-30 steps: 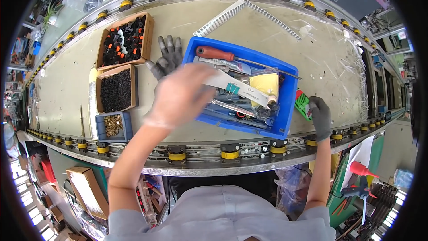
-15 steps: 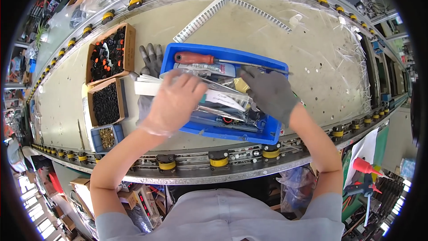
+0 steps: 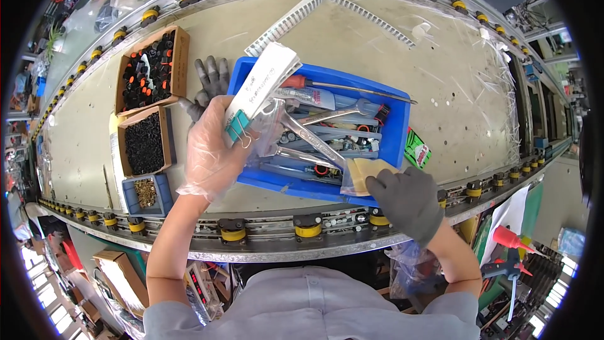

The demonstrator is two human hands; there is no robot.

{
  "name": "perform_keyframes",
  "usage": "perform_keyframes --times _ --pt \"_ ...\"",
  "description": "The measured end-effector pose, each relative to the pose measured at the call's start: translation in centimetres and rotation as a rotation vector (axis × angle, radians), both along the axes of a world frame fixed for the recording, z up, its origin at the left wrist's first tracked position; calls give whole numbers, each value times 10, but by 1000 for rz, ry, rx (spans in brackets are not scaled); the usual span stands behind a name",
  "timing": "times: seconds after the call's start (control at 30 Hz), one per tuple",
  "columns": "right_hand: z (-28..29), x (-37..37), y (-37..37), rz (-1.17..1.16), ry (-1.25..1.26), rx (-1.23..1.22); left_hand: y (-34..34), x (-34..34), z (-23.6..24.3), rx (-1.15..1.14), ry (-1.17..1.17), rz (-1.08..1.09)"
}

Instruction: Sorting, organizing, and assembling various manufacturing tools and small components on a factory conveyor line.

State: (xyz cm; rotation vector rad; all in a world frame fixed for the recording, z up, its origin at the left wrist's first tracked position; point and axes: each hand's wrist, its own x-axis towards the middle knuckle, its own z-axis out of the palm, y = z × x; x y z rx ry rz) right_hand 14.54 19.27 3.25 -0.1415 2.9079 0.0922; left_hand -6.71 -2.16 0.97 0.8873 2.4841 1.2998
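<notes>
My left hand [image 3: 212, 150], in a thin clear plastic glove, holds a white stack of paper strips [image 3: 263, 84] clamped by a teal binder clip [image 3: 238, 127], lifted over the left end of a blue bin [image 3: 397, 135]. My right hand [image 3: 408, 201], in a dark grey glove, grips a clear bag with a yellow piece [image 3: 362, 172] at the bin's near right corner. The bin holds a red-handled screwdriver [image 3: 333, 86], wrenches [image 3: 311, 140] and other small tools.
Left of the bin stand a cardboard box of black and orange parts [image 3: 151, 69], a box of black parts [image 3: 145, 143] and a small blue box [image 3: 146, 192]. A grey glove [image 3: 211, 77] lies on the table. White slotted strips [image 3: 352, 9] lie behind; a green packet [image 3: 416, 149] sits at the right.
My left hand has lifted the clipped white stack out of the bin toward the left. My right hand has slid back from the bin's middle to its near right corner onto the bag.
</notes>
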Motion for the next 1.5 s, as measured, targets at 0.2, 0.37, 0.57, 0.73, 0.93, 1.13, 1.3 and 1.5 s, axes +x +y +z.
perform_keyframes --times 0.2,0.37,0.57,0.73,0.93,1.13,1.3,1.5 --pt "-2 14 -4 -43 201 -43 24 -4 0 -151 49 -204" --pt "12 19 26 -263 505 -300 48 -12 -30 -321 387 -707" --pt "2 58 69 -1020 745 -752 70 -15 -47 -471 625 -795" --pt "-41 89 105 -1232 735 -698 77 -13 -49 -531 542 -688" --pt "-66 95 111 -1369 445 -582 77 -13 -28 -710 339 -663" --pt "-70 89 110 -1106 480 171 71 -19 -10 -793 279 -742" --pt "-20 35 66 -862 661 -395 53 -11 -18 -676 600 -887" --pt "-18 -45 42 -322 579 -399 40 10 -27 -631 660 -837"
